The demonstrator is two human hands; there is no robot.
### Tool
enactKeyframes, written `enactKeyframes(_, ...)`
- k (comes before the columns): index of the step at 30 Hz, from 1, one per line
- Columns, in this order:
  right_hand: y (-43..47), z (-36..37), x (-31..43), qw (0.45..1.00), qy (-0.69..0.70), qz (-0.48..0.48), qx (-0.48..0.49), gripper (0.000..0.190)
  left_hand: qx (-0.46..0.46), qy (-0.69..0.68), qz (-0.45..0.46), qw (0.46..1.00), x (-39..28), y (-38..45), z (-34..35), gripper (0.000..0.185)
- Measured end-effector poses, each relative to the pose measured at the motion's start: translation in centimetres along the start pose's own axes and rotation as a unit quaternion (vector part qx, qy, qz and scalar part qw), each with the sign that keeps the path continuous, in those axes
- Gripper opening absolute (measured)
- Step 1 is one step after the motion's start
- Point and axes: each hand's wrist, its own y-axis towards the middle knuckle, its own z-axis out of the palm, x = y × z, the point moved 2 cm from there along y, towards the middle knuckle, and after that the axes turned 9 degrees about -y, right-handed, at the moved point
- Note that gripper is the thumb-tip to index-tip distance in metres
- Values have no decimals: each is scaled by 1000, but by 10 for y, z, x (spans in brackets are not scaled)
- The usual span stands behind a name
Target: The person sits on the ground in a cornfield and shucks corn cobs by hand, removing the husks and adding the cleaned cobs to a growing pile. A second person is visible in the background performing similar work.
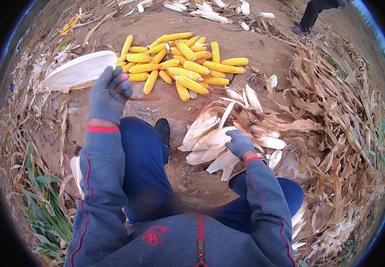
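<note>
My left hand [110, 91], in a grey dotted work glove, is raised at the left with its fingers closed on a pale corn husk [80, 70]; brown corn silk trails beside the fingers. Just beyond lies a heap of husked yellow corn cobs [192, 66] on bare soil. My right hand [240, 143], gloved the same way, reaches down onto a pile of unhusked corn ears [209, 133] between my knees and the dry stalks. Its fingertips touch a pale husk; whether they grip it cannot be told.
Dry corn stalks [326, 113] are heaped along the right. Green leaves [45, 197] lie at the lower left. White husks [209, 15] are scattered at the top, and a small group of yellow cobs [70, 25] lies top left. Another person's leg [311, 16] shows at the upper right.
</note>
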Motion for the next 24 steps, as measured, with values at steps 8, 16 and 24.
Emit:
enactKeyframes(8, -7, 48, 40, 999, -41, -33, 12, 34, -327, -21, -2, 945, -9, -19, -237, 21)
enactKeyframes(16, 1, 90, 0, 978, 64, 172, -95, 18, -451, -20, 10, 892, -6, -64, -442, 22)
enactKeyframes(24, 11, 116, -24, 943, 253, 210, -60, 46, -526, -69, -10, 847, -25, -106, -384, 56)
